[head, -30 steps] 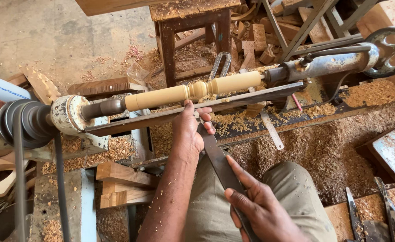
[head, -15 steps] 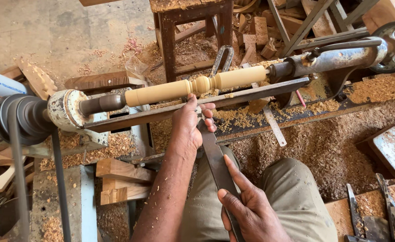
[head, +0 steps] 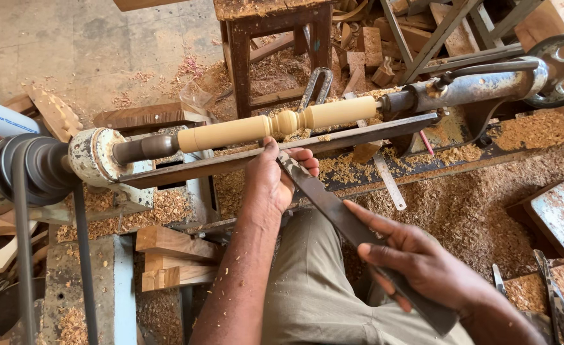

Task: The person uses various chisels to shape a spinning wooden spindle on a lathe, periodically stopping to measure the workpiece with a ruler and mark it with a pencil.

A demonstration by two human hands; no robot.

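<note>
Lathe (head: 90,160): runs from 9 o'clock to 2 o'clock across the frame.

Pale turned spindle (head: 275,124): held between the lathe's centres, long axis parallel to the bed.

Tool rest (head: 333,137): set just beside the spindle, likely as support.

Flat chisel (head: 327,204): tip pointed to 11 o'clock, at the spindle's bead.

Right hand (head: 423,265): closed around the handle end.

Left hand (head: 272,179): blade pinned against the rest.

A long flat dark chisel (head: 333,207) lies slanted, tip toward the pale turned spindle (head: 275,124).
</note>
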